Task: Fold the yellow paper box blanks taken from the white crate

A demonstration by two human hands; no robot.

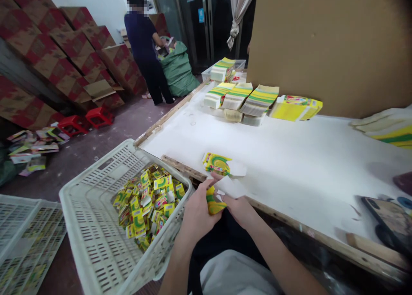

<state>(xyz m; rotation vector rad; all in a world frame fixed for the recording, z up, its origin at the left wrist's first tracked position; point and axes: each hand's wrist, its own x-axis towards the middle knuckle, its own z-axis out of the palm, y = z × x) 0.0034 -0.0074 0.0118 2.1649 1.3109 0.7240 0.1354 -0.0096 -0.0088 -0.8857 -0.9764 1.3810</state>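
Note:
Over the table's front edge, my left hand (200,209) is closed on a small yellow-green carton (215,204). My right hand (240,207) is closed on the white flap side (229,187) of the same carton, fingertips meeting the left hand's. Just beyond my hands, a few printed yellow cartons (217,163) lie on the white tabletop (289,158), with a white flap sticking out to the right. At my left stands a white plastic basket (93,230) holding many small yellow cartons (154,200).
Stacks of flat yellow-green cartons (260,100) stand at the table's back, before a big cardboard sheet (322,46). A phone (389,218) sits at the right. Another basket (25,239) is at far left. A person (141,42) stands by a green sack (178,70); red stools (99,116) are nearby.

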